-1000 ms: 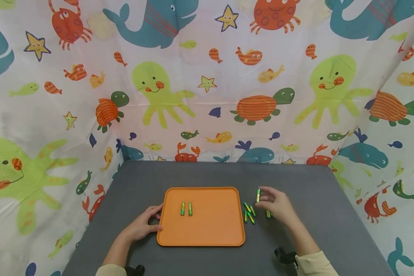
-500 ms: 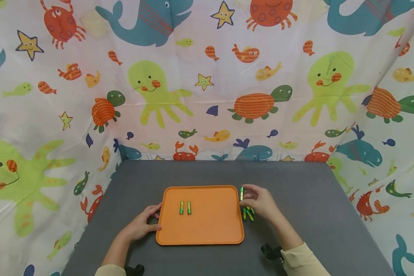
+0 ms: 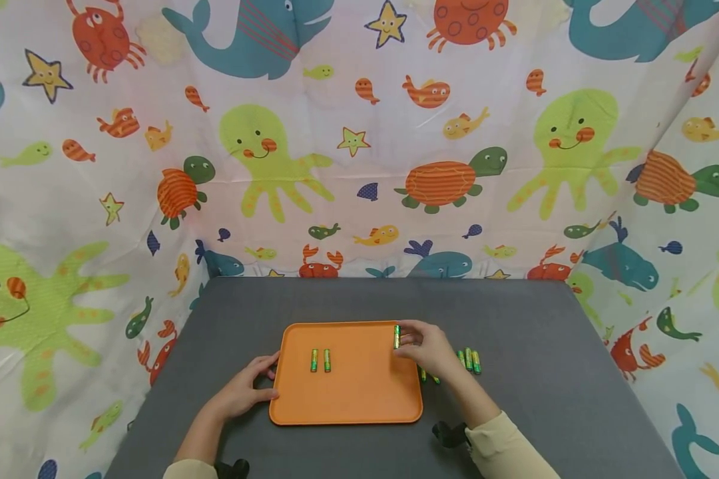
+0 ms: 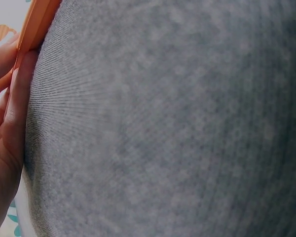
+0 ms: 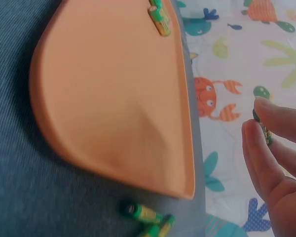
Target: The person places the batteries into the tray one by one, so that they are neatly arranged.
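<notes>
Okay, looks like the carry-over part of a one-by-one transfer, from the grey table (image 3: 515,313) onto the orange tray (image 3: 347,406). Got one small green battery (image 3: 397,337) pinched between thumb and fingers of the right hand (image 3: 429,347), over the tray's right side, towards the far corner. Seems lifted clear of the surface, going by the right wrist view.

Already on the tray: two batteries (image 3: 321,360), lying side by side, slightly apart, left of the middle. Reads like the start of a neat row, so probably early days, judging by the leftovers: three batteries (image 3: 469,360) bunched on the table to the right of the right hand, plus a couple more (image 3: 423,374) partly hidden near the tray's right edge.

As for the left hand (image 3: 242,389), just fingertips and thumb spread against the tray's left rim, probably for steadying. Can't tell about any finger hooked underneath.

Next move, at a guess: bring the battery left to a spot beside the pair, line up parallel, lower gently, then let go. Worth watching for rolling, and for bumping the pair with a fingertip.
</notes>
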Demonstrator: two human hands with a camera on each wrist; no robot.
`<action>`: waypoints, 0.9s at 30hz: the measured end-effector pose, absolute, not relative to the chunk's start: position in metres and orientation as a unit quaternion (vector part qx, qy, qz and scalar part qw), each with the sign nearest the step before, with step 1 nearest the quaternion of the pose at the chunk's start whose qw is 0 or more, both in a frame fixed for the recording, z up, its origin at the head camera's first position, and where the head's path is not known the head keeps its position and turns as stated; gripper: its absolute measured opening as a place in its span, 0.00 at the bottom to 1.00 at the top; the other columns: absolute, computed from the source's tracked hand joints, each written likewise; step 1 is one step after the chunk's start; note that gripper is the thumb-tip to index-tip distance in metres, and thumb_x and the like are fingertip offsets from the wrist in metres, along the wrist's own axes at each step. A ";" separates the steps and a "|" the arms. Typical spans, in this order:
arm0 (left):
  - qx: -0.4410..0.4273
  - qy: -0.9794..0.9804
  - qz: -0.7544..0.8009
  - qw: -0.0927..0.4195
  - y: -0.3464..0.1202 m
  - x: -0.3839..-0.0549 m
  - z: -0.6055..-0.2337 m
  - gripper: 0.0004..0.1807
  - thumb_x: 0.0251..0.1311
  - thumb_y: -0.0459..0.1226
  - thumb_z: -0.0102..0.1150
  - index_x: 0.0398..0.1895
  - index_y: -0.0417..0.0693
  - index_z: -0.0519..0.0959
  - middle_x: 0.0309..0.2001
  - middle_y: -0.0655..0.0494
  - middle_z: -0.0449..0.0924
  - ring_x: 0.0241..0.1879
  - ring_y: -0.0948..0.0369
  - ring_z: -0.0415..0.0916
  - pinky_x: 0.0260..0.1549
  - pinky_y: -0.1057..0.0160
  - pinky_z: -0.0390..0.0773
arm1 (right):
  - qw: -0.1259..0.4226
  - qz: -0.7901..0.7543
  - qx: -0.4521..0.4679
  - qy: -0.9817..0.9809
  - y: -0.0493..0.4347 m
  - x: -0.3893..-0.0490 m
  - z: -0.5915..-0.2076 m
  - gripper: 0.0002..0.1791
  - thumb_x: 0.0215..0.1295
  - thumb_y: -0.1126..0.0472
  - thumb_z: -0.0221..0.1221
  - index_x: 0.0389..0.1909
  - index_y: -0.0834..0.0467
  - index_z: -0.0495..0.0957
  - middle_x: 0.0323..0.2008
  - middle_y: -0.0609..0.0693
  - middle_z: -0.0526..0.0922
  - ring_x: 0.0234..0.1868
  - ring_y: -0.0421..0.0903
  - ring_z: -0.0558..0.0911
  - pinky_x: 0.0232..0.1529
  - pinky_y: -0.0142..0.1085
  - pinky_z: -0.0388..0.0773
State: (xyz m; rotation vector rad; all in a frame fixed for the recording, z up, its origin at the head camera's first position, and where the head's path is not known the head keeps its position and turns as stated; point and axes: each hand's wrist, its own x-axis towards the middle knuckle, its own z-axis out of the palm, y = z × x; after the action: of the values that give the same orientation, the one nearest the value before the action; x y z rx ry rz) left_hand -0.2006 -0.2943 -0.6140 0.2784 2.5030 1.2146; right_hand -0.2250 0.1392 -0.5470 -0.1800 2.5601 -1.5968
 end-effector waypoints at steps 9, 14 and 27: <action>0.091 0.883 0.429 0.168 -0.294 -0.199 -0.614 0.49 0.57 0.46 0.73 0.80 0.54 0.58 0.66 0.53 0.67 0.55 0.56 0.70 0.61 0.44 0.63 | 0.086 -0.544 -0.078 0.831 0.118 -0.233 -0.550 0.29 0.57 0.66 0.73 0.61 0.54 0.80 0.48 0.51 0.84 0.46 0.47 0.84 0.41 0.40 0.83; 0.087 0.881 0.433 0.169 -0.294 -0.199 -0.613 0.49 0.56 0.46 0.74 0.80 0.54 0.59 0.66 0.53 0.68 0.55 0.56 0.70 0.60 0.43 0.63 | 0.095 -0.551 -0.095 0.824 0.106 -0.237 -0.549 0.29 0.57 0.66 0.72 0.61 0.56 0.80 0.48 0.52 0.84 0.48 0.50 0.85 0.42 0.40 0.83; 0.081 0.882 0.432 0.171 -0.292 -0.200 -0.612 0.49 0.56 0.46 0.74 0.80 0.55 0.59 0.66 0.53 0.67 0.55 0.56 0.70 0.61 0.44 0.63 | 0.124 -0.544 -0.132 0.820 0.075 -0.244 -0.560 0.32 0.56 0.67 0.73 0.64 0.62 0.76 0.52 0.55 0.83 0.50 0.56 0.84 0.43 0.40 0.83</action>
State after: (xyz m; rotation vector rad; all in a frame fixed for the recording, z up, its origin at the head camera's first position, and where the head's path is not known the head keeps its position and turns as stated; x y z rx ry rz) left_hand -0.1999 -0.2921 -0.6124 0.2313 2.5043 1.2270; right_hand -0.2440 0.0754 -0.5603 -0.3835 2.3901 -1.5856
